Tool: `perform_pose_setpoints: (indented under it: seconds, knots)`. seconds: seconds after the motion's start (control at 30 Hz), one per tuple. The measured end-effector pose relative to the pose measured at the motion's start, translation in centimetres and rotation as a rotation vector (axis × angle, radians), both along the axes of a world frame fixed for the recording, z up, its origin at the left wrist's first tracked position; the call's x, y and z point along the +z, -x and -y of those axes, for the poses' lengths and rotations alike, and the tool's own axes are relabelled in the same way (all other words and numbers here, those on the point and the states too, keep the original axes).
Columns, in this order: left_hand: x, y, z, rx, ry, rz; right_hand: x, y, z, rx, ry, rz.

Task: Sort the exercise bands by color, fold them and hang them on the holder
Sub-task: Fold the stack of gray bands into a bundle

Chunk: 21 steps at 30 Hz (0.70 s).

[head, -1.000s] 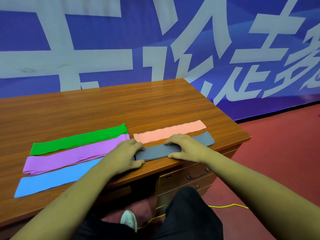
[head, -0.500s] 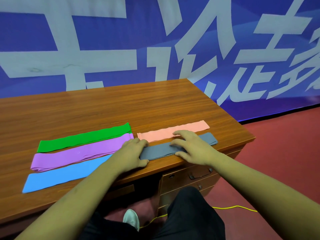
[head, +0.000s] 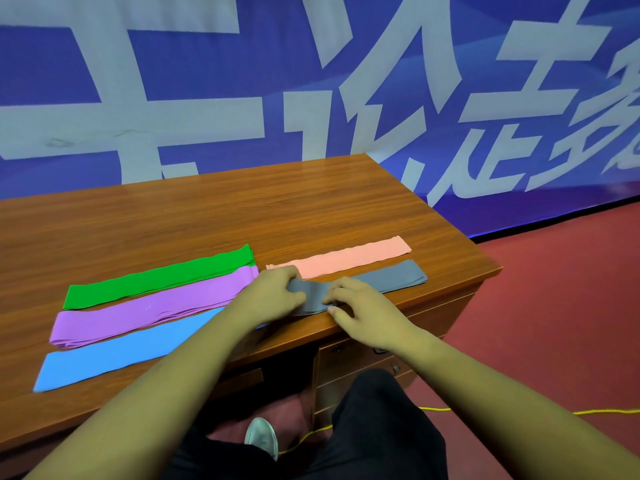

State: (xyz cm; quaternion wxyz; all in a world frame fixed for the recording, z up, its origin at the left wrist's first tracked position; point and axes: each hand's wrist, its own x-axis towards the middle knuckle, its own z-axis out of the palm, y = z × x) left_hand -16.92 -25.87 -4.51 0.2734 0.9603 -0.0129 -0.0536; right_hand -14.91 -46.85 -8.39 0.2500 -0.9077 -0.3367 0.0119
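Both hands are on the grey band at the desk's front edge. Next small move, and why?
Probably fold the grey band in half: carry its left end over to the right end. The left hand grips that end, slightly raised; the right hand pinches the band near its middle; the rest lies flat on the desk.

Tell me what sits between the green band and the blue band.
The purple band lies between the green band and the blue band, flat on the desk and parallel to both. The head view shows it.
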Motion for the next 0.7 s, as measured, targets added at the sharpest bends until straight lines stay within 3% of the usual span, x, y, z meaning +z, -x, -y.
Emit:
perform_pose_setpoints:
  seconds: [0.1, 0.2, 0.27, 0.33, 0.5, 0.63, 0.7]
  knots:
    - [0.5, 0.0, 0.7, 0.149, 0.260, 0.003, 1.1, -0.5, -0.8, -0.130, -0.208, -0.209]
    - [1.4, 0.3, 2.5, 0.240, 0.613, 0.011, 2.8, -0.8, -1.8, -0.292, -0.637, -0.577]
    - [2.1, 0.2, 3.4, 0.263, 0.886, -0.096, 3.8, -0.8, -1.8, -0.324, -0.823, -0.823]
    - [2.4, -0.2, 3.8, 0.296, 1.033, -0.204, 4.0, -0.8, -1.2, -0.353, -0.899, -0.929]
    - [1.5, -0.5, 4.3, 0.212, 1.016, -0.167, 3.7, -1.6, 0.2, -0.449, -1.002, -0.969]
    - [-0.7, -1.0, 3.9, 0.097, 0.710, 0.112, 4.1, -2.4, 0.4, -0.477, -0.980, -0.945]
    - [-2.1, -1.0, 3.8, -0.023, 0.574, 0.159, 4.7, -2.9, 0.5, -0.450, -0.934, -0.948]
